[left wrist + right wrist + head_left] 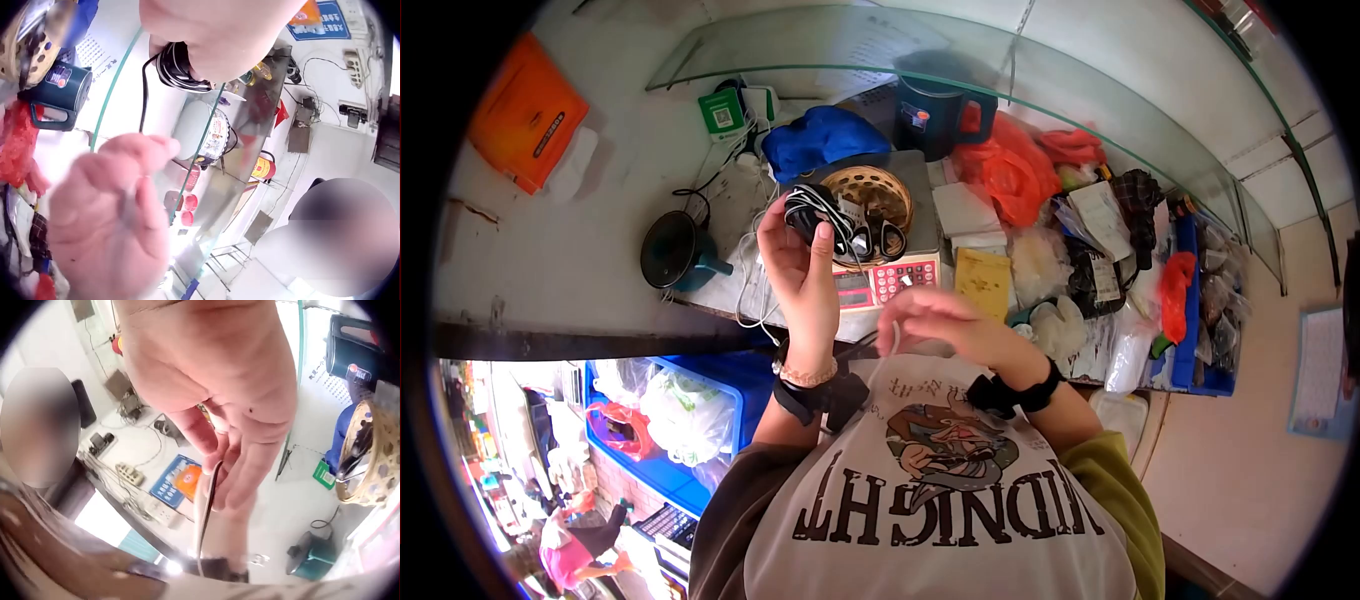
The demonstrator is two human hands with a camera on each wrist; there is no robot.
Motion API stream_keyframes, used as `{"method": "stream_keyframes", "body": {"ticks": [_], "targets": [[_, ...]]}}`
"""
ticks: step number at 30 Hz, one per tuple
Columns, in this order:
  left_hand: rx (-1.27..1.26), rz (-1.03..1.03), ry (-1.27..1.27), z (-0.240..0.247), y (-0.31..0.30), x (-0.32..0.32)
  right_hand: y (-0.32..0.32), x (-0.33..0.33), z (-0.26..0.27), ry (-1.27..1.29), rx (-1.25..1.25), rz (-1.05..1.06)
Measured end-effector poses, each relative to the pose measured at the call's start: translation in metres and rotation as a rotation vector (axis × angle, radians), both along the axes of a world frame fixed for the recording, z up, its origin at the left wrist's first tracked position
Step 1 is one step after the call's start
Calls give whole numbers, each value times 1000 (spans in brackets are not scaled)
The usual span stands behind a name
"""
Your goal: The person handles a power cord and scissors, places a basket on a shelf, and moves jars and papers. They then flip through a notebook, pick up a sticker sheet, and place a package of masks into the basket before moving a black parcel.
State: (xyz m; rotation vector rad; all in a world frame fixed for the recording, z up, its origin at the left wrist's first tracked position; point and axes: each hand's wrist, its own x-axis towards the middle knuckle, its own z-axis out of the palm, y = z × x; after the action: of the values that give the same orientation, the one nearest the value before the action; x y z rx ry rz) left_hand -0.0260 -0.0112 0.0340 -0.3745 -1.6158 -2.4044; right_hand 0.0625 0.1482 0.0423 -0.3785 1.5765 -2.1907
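Note:
A coiled black cable (812, 208) with pale stripes is gripped in my left hand (800, 285), raised in front of the wicker basket. The same coil (175, 67) shows beneath the left hand (225, 37) in the left wrist view, with one dark strand running down toward the right hand (115, 219). Lower and to the right, my right hand (955, 322) is in front of the shirt. In the right wrist view its thumb and fingers pinch a loose length of the cable (209, 506), which hangs down from them.
The wicker basket (908, 195) with dark items sits on a scale (925, 268). Behind stand a dark teal jug (930, 115) and a blue bag (825, 140); red bags (1005, 170) lie right. A teal pot (675, 255) stands left. A glass edge (830, 68) crosses the back.

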Motion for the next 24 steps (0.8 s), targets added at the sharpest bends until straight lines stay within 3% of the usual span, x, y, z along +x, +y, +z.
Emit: {"method": "stream_keyframes", "body": {"ticks": [1, 3, 5, 7, 9, 10, 13, 15, 17, 21, 24], "targets": [[-1, 2, -2, -1, -2, 2, 3, 2, 7, -134, -70, 1], [-197, 20, 88, -5, -4, 6, 9, 8, 12, -65, -95, -55], [-203, -15, 81, -8, -6, 11, 13, 12, 30, 38, 86, -190], [-438, -133, 20, -9, -6, 16, 16, 13, 43, 68, 158, -213], [-592, -205, 70, 0, -5, 23, 18, 13, 47, 278, 339, -320], [-569, -275, 76, 0, -4, 25, 19, 11, 53, 155, 230, -335], [-526, -436, -11, 5, -6, 29, 31, 5, 65, -3, 274, -338], [-506, -524, -109, 4, -8, 28, 31, 3, 58, 4, 248, -333], [-461, -736, -32, -4, -13, 24, 31, -1, 43, 315, 350, -351], [-252, -982, -235, -12, -18, 27, 31, -3, 38, 245, 352, -386], [-62, -1020, -331, -32, -14, 28, 32, -5, 24, 187, 371, -434]]}}
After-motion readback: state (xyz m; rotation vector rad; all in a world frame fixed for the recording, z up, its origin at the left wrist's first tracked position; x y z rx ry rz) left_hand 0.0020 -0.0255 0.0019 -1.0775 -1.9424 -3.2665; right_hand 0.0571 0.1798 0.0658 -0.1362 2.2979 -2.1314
